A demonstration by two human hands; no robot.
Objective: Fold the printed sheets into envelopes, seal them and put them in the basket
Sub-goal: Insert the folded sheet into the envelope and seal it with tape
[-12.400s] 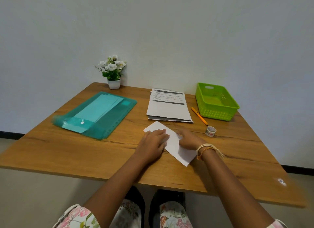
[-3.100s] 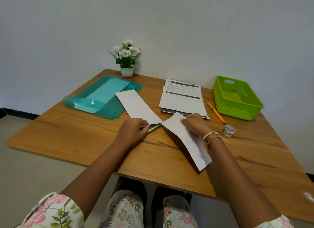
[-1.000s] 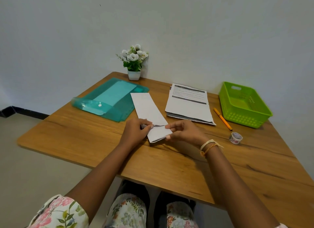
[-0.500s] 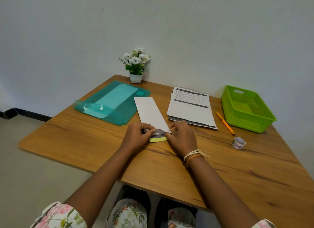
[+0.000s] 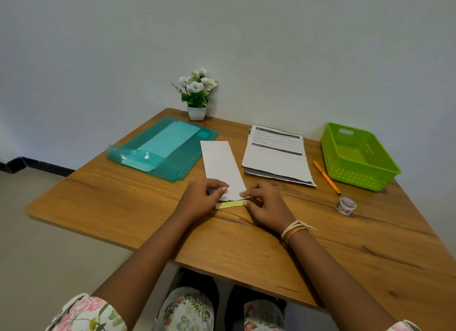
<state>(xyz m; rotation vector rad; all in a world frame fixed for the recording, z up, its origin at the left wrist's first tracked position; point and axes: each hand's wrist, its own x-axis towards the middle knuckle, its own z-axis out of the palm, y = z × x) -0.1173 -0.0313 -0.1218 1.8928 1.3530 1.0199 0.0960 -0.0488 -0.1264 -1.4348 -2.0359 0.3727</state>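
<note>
Both hands meet at the near end of the envelope (image 5: pixel 223 166). The left hand (image 5: pixel 197 202) pinches that end with thumb and curled fingers; the right hand (image 5: pixel 265 206) pinches the opposite corner, fingertips (image 5: pixel 244 195) on the paper edge. A second ago the right hand still held the folded sheet half out of the opening; now no loose sheet shows, only a yellow-green strip (image 5: pixel 229 204) peeking out just below the grip. I judge the sheet is in, and that strip is likely the adhesive band of the flap, so sealing comes next.

From the grip the envelope runs away from the person, flat on the wooden table (image 5: pixel 123 207). To the right of the grip and a little nearer lies a roll of patterned tape (image 5: pixel 346 205); beyond it an orange pen (image 5: pixel 326 177), then the green basket (image 5: pixel 385 170), with nothing visible in it. Beyond the grip and right of the envelope sits the stack of printed sheets (image 5: pixel 276 158); beyond and left, a teal plastic folder (image 5: pixel 162 148). Farthest stands a small potted plant (image 5: pixel 196 93) against a plain pale wall (image 5: pixel 271 46), with a dark skirting band at far left.
</note>
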